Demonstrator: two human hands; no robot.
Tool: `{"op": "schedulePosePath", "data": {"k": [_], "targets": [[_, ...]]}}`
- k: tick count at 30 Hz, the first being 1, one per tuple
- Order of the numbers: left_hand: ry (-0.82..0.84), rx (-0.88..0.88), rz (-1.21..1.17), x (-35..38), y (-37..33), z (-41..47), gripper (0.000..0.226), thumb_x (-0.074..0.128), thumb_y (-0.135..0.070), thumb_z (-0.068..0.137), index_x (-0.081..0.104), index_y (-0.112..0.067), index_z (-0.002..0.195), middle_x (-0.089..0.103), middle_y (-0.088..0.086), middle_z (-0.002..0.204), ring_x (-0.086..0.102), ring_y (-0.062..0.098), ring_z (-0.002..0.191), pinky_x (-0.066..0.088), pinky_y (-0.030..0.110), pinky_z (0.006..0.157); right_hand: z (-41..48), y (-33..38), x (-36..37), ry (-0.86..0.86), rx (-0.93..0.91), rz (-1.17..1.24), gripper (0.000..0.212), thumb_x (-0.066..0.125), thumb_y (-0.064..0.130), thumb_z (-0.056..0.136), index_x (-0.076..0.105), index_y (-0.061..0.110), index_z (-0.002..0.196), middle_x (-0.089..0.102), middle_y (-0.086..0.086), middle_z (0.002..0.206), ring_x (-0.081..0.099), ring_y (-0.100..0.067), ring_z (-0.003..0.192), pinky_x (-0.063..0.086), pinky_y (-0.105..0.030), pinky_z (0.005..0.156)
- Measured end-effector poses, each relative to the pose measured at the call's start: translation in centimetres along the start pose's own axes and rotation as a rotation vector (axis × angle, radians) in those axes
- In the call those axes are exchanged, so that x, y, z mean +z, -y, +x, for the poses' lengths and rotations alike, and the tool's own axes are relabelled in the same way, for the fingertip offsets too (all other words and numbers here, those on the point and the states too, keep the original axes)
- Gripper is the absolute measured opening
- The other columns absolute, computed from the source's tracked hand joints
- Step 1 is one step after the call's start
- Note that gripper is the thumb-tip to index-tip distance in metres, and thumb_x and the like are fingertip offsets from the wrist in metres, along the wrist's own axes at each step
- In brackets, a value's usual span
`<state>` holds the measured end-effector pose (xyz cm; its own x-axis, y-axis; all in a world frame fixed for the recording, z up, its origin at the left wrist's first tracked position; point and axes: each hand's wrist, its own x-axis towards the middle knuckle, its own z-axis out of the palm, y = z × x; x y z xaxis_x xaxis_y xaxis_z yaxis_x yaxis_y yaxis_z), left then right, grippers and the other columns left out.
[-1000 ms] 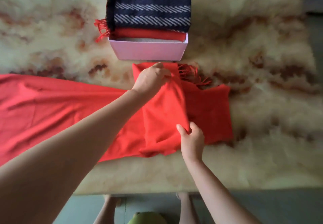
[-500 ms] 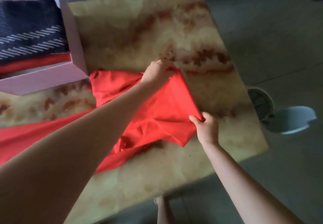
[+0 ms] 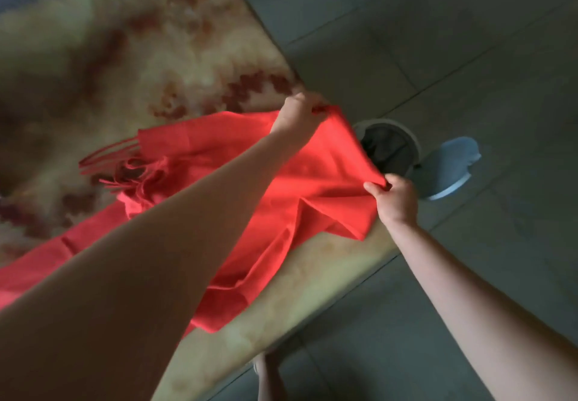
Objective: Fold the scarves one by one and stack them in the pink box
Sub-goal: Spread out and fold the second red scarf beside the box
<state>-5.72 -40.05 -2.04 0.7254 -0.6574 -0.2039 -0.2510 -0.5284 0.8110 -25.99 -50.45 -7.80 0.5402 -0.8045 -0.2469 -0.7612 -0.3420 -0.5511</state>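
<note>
A long red scarf [image 3: 316, 188] with fringed ends lies across the marble-patterned table [image 3: 125, 56], its right part lifted past the table's right edge. My left hand [image 3: 297, 116] pinches the far corner of the fold. My right hand [image 3: 395, 200] pinches the near corner. The cloth stretches taut between them, above the table edge. The fringe [image 3: 122, 166] trails on the table to the left. The pink box is out of view.
A round white bin with a dark liner [image 3: 391, 147] stands on the grey tiled floor just right of the table. A pale blue object [image 3: 453, 166] lies beside it. My feet show below the table's near edge.
Both hands have carried the held scarf edge to the right, from beside the pink box to past the table's right edge. My view swung right, and the box left the frame.
</note>
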Motion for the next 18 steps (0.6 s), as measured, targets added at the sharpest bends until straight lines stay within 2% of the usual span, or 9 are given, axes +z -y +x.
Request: {"op": "schedulePosePath", "data": {"k": [2,5,8,10,13,15,18], "targets": [[0.023,-0.015,0.001,1.2,0.4,0.1,0.046,0.059,0.006,0.079,0.06,-0.003,0.123,0.059,0.015,0.127,0.053,0.024,0.12,0.037,0.02,0.101,0.4,-0.9,0.1,0.026,0.0,-0.019,0.015,0.072,0.02,0.079,0.065,0.008,0.075,0.068,-0.016,0.076,0.061,-0.035,0.073,0.043,-0.038,0.065],[0.029,0.006,0.016,0.8,2.0,-0.7,0.057,0.055,0.01,0.079,0.05,-0.005,0.133,0.043,0.019,0.135,0.053,0.028,0.117,0.045,0.035,0.101,0.1,-0.9,0.5,-0.015,0.002,-0.041,0.015,0.07,0.017,0.08,0.067,0.006,0.089,0.069,-0.017,0.088,0.062,-0.036,0.084,0.043,-0.037,0.072],[-0.066,0.007,0.051,-1.9,4.5,-2.2,0.044,0.053,0.004,0.078,0.062,-0.01,0.119,0.057,0.015,0.124,0.059,0.029,0.108,0.047,0.039,0.096,-1.8,0.7,0.7,-0.223,-0.118,-0.08,0.034,0.068,0.014,0.078,0.063,0.007,0.111,0.063,-0.017,0.108,0.054,-0.038,0.103,0.037,-0.04,0.092],[-0.12,-0.032,0.086,-4.8,6.7,-4.2,0.037,0.053,0.002,0.079,0.067,-0.012,0.11,0.063,0.012,0.117,0.062,0.027,0.101,0.048,0.035,0.094,-4.4,2.3,1.2,-0.261,-0.273,-0.084,0.034,0.064,0.016,0.079,0.062,0.012,0.112,0.061,-0.013,0.109,0.052,-0.037,0.106,0.03,-0.037,0.096],[-0.211,-0.12,0.179,-9.7,10.7,-8.4,0.033,0.055,0.003,0.08,0.069,-0.013,0.105,0.064,0.012,0.111,0.062,0.026,0.098,0.047,0.031,0.092,-9.1,4.4,3.2,-0.066,-0.525,-0.082,0.027,0.059,0.031,0.084,0.065,0.02,0.108,0.06,-0.003,0.111,0.053,-0.029,0.105,0.031,-0.04,0.095],[-0.261,-0.19,0.227,-12.9,13.4,-11.4,0.033,0.058,0.004,0.079,0.068,-0.012,0.106,0.063,0.014,0.111,0.062,0.026,0.097,0.046,0.03,0.089,-12.5,5.5,5.3,0.094,-0.671,-0.11,0.03,0.056,0.042,0.084,0.065,0.025,0.108,0.058,0.002,0.117,0.047,-0.023,0.106,0.032,-0.037,0.092],[-0.289,-0.295,0.201,-16.5,17.2,-15.3,0.027,0.065,-0.001,0.081,0.067,-0.01,0.107,0.065,0.014,0.111,0.065,0.028,0.095,0.051,0.038,0.089,-17.1,7.2,8.4,0.259,-0.882,-0.158,0.032,0.054,0.047,0.082,0.066,0.029,0.105,0.058,0.007,0.119,0.043,-0.019,0.106,0.032,-0.035,0.09]]}}
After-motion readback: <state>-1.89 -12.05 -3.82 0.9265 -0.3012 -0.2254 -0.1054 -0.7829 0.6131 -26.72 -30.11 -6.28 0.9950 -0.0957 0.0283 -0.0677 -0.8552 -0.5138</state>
